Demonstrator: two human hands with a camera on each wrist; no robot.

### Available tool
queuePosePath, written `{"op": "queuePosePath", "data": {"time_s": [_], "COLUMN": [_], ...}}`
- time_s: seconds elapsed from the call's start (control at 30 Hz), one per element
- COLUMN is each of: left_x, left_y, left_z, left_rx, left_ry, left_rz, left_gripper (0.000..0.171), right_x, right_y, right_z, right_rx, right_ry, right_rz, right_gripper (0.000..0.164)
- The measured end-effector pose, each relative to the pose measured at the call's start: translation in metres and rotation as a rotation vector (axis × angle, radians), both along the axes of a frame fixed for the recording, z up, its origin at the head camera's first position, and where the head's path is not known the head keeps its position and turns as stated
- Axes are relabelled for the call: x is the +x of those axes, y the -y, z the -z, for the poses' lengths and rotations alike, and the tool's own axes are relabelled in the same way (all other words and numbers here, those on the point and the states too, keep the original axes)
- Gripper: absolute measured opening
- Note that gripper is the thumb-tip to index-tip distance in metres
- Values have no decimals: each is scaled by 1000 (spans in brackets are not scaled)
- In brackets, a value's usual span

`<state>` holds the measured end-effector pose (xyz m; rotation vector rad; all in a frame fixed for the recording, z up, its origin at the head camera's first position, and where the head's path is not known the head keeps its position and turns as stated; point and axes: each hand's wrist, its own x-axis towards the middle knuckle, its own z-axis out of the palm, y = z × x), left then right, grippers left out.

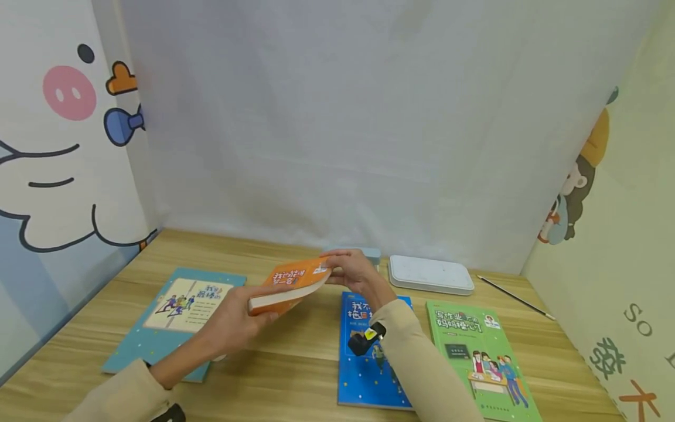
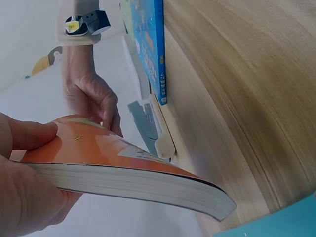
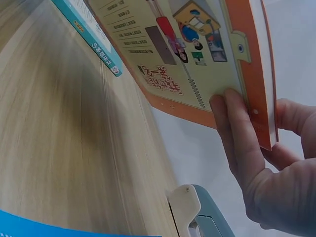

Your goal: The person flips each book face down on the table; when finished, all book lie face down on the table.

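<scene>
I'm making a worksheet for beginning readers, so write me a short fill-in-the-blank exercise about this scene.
1. The left hand and right hand both grip the held book, whose cover is ____.
2. On the table, the teal book lies to the ____ of the blue book in the head view.
3. The rightmost book has a ____ cover.

Missing words: orange; left; green.
</scene>
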<state>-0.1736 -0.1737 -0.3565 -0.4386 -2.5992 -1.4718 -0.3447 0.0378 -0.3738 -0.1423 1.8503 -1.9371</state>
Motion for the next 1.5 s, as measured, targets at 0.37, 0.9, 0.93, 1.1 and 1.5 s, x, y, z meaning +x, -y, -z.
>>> {"op": "queuePosePath", "data": {"time_s": [0.37, 0.9, 0.93, 1.1, 1.5], "left_x": [0, -1, -1, -1, 1], "left_y": [1, 9, 10, 14, 18], "left_z": [0, 4, 3, -1, -4], "left_rx": [99, 210, 218, 245, 322], "left_ry": [10, -112, -112, -85, -33], "left_rz": [-40, -141, -146, -171, -210], "left_gripper": [47, 46, 46, 47, 47], "right_x": [0, 0, 0, -1, 1], "right_y": [-2, -9, -9, -8, -11], "right_z": [-4, -3, -2, 4, 8], "right_rx": [30, 33, 30, 15, 106], "right_ry": [-104, -161, -165, -176, -271], "right_rz": [-81, -171, -177, -185, -181], "right_gripper": [34, 48, 49, 50, 51]}}
